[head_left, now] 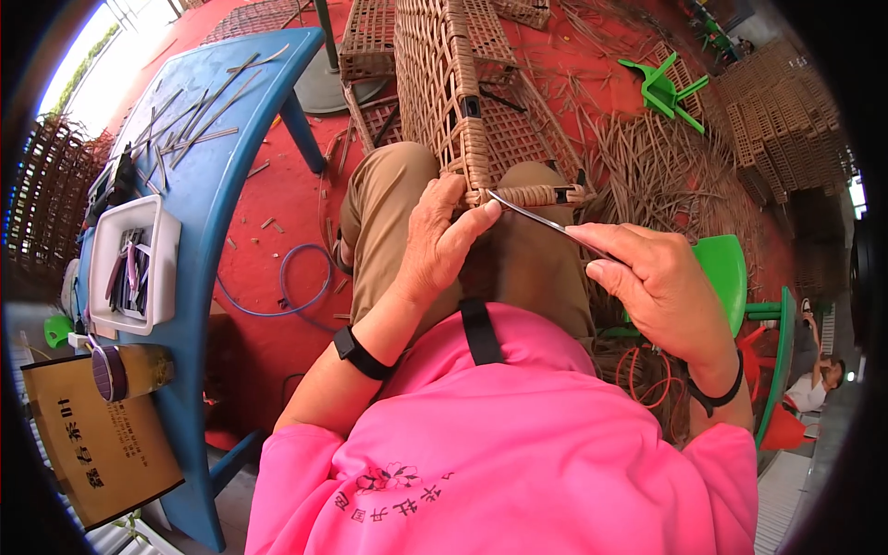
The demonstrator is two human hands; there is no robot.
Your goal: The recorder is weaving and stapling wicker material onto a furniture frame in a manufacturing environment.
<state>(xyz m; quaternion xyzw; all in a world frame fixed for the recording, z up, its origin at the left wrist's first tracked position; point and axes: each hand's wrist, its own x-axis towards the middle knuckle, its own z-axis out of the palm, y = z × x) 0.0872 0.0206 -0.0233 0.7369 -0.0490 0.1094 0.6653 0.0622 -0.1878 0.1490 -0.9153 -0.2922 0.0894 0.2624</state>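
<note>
A woven wicker basket (pixel 433 83) stands propped before my knees, its rim corner pointing toward me. My left hand (pixel 433 242) is closed on that corner, with the thumb pressed at the edge and some fingers hidden behind the weave. In my right hand (pixel 659 289) is a slim, pointed metal awl (pixel 541 218), gripped between thumb and curled fingers. Its tip touches the wrapped corner right beside my left thumb. The awl's rear end is hidden inside my right palm. Wrapped cane covers the short rim bar (pixel 529 195) right of the corner.
At left, a blue table (pixel 242 102) bears loose strips (pixel 190 125) and a white bin (pixel 165 268) of small tools. Blue tubing (pixel 326 289) loops over the red floor. A green stool (pixel 661 92), cane scraps (pixel 657 171), stacked baskets (pixel 786 120) and a green chair (pixel 726 268) stand right.
</note>
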